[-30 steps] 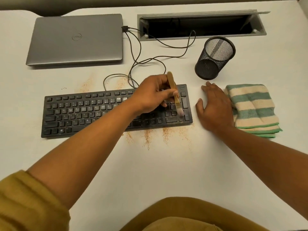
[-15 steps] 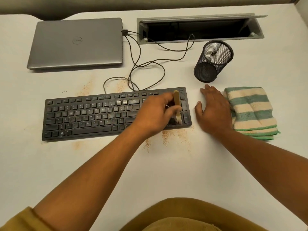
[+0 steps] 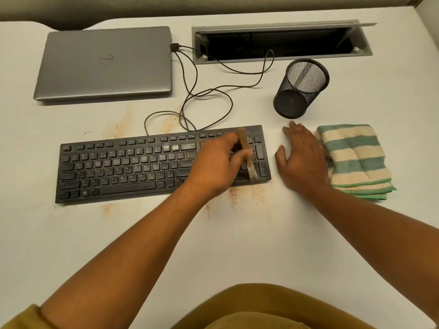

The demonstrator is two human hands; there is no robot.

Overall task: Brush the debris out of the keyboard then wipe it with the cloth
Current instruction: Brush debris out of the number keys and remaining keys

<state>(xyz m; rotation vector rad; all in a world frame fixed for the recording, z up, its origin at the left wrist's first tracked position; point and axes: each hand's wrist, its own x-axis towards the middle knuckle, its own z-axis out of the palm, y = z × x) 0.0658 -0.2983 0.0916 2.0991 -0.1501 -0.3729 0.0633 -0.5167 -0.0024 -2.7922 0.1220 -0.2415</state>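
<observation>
A closed grey laptop (image 3: 104,62) lies at the back left of the white desk (image 3: 237,248); nearer, the black keyboard (image 3: 118,167) lies flat, its cable (image 3: 229,108) looping away behind; the left hand (image 3: 213,167) is curled round a wooden-handled brush (image 3: 245,150), bristles down on the keyboard's right-end keys; orange debris (image 3: 237,195) speckles the desk just in front; the right hand (image 3: 301,162) rests flat, fingers loosely spread, between the keyboard and the folded striped cloth (image 3: 354,160), touching its edge; a black mesh pen cup (image 3: 300,89) stands behind.

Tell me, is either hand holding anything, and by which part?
The left hand grips a brush about midway along its wooden handle; the right hand holds nothing.
</observation>
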